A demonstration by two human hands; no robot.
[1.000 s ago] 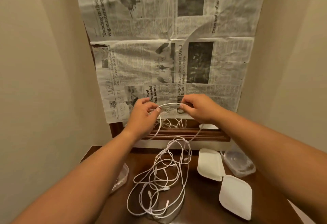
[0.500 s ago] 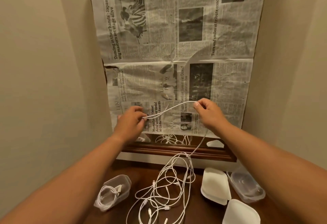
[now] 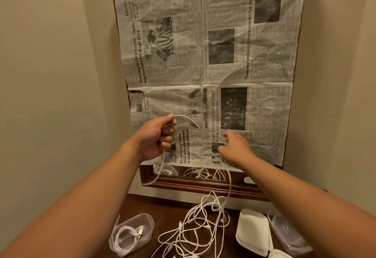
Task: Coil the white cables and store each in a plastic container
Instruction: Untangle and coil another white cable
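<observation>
My left hand (image 3: 157, 138) is raised in front of the newspaper and grips a white cable (image 3: 186, 119). The cable arcs right from its fingers and also hangs down below the hand. My right hand (image 3: 234, 151) is blurred, with fingers stretched toward the left. The cable drops from under it to a tangle of white cables (image 3: 195, 229) on the dark wooden table. At the lower left a clear plastic container (image 3: 142, 220) holds a coiled white cable (image 3: 126, 237).
A newspaper (image 3: 213, 54) covers a wood-framed mirror (image 3: 203, 185) against the wall. Two white lids (image 3: 253, 231) and an empty clear container (image 3: 289, 235) lie at the lower right. Beige walls close in on both sides.
My right hand has let go of the cable's upper end and dropped lower. My left hand has turned and now keeps a loop. The view has tilted upward.
</observation>
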